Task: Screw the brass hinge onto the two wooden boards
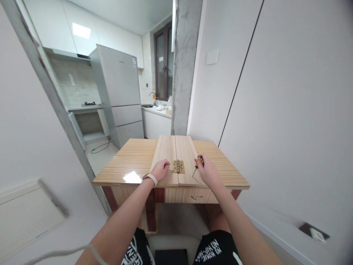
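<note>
Here, right of the brass hinge (pixel 178 166) spanning two boards (pixel 167 150), the right hand (pixel 207 169) grips a screwdriver (pixel 196 167); left of it, the left hand (pixel 160 169) is bunched, contents unclear; a slipping tip could gouge wood

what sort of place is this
Probably a home, at a table beside a kitchen: a tall fridge, a sink with a tap, and white wall cabinets show beyond.

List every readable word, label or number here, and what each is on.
"NO HIP-HOP": right shorts leg.
"NO MOKIE", probably: same leg.
Left shorts leg: lettering partly hidden, unreadable.
Fridge brand mark and sticker: too small to read.
</note>
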Demonstrator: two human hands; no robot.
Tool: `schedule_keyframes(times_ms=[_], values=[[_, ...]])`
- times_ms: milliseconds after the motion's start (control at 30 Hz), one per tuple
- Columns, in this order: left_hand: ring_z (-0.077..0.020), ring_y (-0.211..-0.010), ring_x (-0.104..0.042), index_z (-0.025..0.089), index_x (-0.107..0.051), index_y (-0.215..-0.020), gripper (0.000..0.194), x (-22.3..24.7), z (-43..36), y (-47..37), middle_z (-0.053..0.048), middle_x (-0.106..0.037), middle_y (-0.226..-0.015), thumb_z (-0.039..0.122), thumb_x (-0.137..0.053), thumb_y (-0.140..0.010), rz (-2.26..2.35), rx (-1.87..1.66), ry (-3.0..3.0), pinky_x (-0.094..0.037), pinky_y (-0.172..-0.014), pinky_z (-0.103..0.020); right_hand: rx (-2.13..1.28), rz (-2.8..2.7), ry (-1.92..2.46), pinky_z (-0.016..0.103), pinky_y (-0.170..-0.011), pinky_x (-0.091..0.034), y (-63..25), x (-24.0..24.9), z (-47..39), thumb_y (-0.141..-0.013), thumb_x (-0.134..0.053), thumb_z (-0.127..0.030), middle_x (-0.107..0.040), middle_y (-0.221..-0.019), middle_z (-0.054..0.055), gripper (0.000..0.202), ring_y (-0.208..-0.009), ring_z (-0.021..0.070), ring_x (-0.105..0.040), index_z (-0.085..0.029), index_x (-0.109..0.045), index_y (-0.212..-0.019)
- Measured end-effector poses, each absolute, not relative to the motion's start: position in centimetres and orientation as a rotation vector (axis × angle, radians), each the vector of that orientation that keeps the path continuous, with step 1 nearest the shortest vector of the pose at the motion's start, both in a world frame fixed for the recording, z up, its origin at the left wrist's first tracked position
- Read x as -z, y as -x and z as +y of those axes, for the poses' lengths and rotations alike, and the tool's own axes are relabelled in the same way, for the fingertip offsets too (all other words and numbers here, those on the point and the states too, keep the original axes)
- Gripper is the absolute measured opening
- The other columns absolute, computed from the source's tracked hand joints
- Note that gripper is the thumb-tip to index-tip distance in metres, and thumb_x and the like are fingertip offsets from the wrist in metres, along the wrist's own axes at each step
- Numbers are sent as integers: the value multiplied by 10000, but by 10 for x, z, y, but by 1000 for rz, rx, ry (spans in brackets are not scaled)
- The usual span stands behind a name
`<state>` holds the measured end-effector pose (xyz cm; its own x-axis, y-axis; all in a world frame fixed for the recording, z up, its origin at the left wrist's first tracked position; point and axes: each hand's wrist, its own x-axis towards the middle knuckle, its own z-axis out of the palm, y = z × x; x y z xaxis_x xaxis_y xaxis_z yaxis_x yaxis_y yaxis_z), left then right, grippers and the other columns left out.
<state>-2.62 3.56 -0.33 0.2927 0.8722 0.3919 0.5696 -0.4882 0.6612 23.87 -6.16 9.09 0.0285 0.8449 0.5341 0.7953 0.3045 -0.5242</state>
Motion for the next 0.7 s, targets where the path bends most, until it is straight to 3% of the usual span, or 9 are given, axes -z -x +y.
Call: schedule_keyframes(times_ms=[200,700], values=[[-180,-905,-674,190,-704,-990,155,5,27,11,-54,-744,-988,159,-570,-918,1220,-1078,-2128,-525,-825,-297,-77,-1760,1475,295,-646,-351,-238,-92,-62,-1004,-428,-457,-635,-766,31,298,-683,209,-580,-219,-585,-1092],[-206,-937,-675,195,-741,-953,180,-2,23,2,-65,-751,-994,141,-572,-923,1283,-949,-2413,-514,-887,-321,-56,-1776,1468,303,-658,-359,-236,-92,-62,-1004,-444,-443,-636,-778,32,287,-691,208,-583,-214,-590,-1098]])
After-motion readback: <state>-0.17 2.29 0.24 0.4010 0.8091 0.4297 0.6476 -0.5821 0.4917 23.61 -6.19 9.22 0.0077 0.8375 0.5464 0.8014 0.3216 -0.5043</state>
